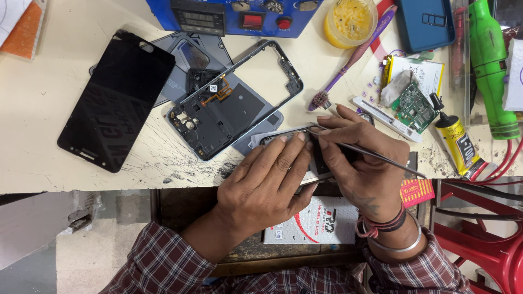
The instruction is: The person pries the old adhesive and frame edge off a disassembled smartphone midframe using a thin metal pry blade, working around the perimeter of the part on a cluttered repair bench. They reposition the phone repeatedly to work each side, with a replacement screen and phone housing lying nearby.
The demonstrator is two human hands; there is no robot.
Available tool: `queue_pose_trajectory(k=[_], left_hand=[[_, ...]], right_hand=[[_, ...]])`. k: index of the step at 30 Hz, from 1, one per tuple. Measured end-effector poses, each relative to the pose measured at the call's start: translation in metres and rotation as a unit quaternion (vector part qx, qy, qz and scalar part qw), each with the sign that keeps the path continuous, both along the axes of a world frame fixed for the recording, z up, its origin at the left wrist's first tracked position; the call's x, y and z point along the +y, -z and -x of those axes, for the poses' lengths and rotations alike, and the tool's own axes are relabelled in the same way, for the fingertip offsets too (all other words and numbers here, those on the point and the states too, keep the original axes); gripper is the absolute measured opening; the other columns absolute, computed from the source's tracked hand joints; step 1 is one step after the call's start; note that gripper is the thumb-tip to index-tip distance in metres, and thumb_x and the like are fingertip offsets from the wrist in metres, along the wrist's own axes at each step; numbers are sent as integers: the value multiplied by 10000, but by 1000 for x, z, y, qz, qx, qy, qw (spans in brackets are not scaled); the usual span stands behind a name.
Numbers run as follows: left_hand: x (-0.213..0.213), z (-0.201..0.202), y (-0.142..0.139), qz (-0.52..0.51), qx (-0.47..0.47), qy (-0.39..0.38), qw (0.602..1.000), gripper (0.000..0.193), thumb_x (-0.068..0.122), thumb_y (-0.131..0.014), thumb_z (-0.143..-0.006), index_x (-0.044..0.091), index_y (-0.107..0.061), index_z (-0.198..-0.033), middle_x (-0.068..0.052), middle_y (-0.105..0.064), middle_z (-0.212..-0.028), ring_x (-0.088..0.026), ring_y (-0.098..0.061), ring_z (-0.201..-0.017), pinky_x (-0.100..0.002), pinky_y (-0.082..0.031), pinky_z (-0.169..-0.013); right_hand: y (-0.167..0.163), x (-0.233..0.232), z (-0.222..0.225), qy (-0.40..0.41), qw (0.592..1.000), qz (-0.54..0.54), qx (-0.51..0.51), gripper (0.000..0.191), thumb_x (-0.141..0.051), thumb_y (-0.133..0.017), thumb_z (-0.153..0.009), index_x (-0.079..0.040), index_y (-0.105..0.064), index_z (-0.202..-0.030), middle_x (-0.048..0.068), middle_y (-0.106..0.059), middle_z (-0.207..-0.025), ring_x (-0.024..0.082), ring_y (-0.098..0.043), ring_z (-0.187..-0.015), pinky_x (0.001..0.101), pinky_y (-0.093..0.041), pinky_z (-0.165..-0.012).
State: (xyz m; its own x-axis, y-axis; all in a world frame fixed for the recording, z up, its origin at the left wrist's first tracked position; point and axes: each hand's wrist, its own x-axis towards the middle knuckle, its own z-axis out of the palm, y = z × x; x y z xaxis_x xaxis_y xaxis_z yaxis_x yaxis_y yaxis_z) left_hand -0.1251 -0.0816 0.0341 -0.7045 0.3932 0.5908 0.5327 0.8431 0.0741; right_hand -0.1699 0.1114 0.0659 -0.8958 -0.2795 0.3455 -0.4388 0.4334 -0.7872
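1. Head view is showing us both hands working at the near edge of the surface (49,103), at about 6 o'clock in the frame.
2. Our left hand (261,185) is closing its grip around the phone body (283,136), fingers lying flat along its top edge and thumb tucked under; most of the phone is hidden beneath the two hands.
3. Our right hand (362,163) is pinching the tweezers (376,154) in a narrow grip, tips pointing toward 9 o'clock and touching the phone near its upper edge.
4. Lying at 10 o'clock are the black screen panel (111,100) and the opened phone frame (229,103); the purple toothbrush (348,62) is resting at 12 o'clock, the green circuit board (412,106) at 1 o'clock and the glue bottle (455,139) at 3 o'clock.
5. We are judging the risks: the phone is sitting right at the surface's edge, so a loosening left grip could be letting it drop off.
6. We are also judging that the sharp tips could be slipping and scratching or piercing a delicate part, since the tweezers are being held far back along their length.
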Motion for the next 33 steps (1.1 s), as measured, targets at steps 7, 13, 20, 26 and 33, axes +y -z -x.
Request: queue_pose_trajectory(k=[7, 13, 20, 26, 33], left_hand=[[4, -1, 1, -7, 3, -8, 1000, 466, 475, -539, -1072, 105, -767, -1239, -47, -698, -1351, -199, -632, -1253, -327, -509, -1063], [4, -1, 1, 0, 9, -14, 1000, 459, 482, -556, -1067, 113, -773, -1231, -39, -699, -1351, -189, -627, -1259, -322, -503, -1062], [7, 0, 0, -13, 6, -15, 1000, 459, 479, -567, -1055, 107, -776, -1224, -36, -696, -1355, -192, -632, -1253, -325, -513, -1055], [4, 0, 1, -16, 6, -10, 1000, 463, 484, -564, -1060, 106, -774, -1225, -39, -697, -1358, -193, -634, -1249, -324, -514, -1063], [1, -1, 2, -15, 14, -7, 1000, 477, 479, -543, -1066, 99, -775, -1235, -54, -699, -1350, -200, -635, -1252, -324, -515, -1067]], right_hand=[[-2, 2, 0, -5, 1000, -19, 4, 105, 41, -746, -965, -6, -718, -1054, 76, -769, -1052, 222, -755, -1161, 466, -482, -1249], [-2, 2, 2, -14, 1000, -19, -3, 109, 38, -748, -957, -20, -721, -1044, 66, -770, -1034, 229, -754, -1170, 471, -476, -1244], [-2, 2, 2, -3, 999, -35, 23, 90, 11, -760, -950, -20, -731, -1030, 80, -766, -1034, 241, -756, -1150, 477, -500, -1222], [0, 1, -1, 13, 999, -24, 26, 95, 28, -737, -955, -5, -724, -1044, 98, -754, -1051, 246, -752, -1155, 479, -501, -1245], [0, -3, -4, 20, 1000, 3, 14, 104, 64, -692, -977, 25, -709, -1071, 111, -744, -1067, 240, -739, -1128, 460, -487, -1223]])
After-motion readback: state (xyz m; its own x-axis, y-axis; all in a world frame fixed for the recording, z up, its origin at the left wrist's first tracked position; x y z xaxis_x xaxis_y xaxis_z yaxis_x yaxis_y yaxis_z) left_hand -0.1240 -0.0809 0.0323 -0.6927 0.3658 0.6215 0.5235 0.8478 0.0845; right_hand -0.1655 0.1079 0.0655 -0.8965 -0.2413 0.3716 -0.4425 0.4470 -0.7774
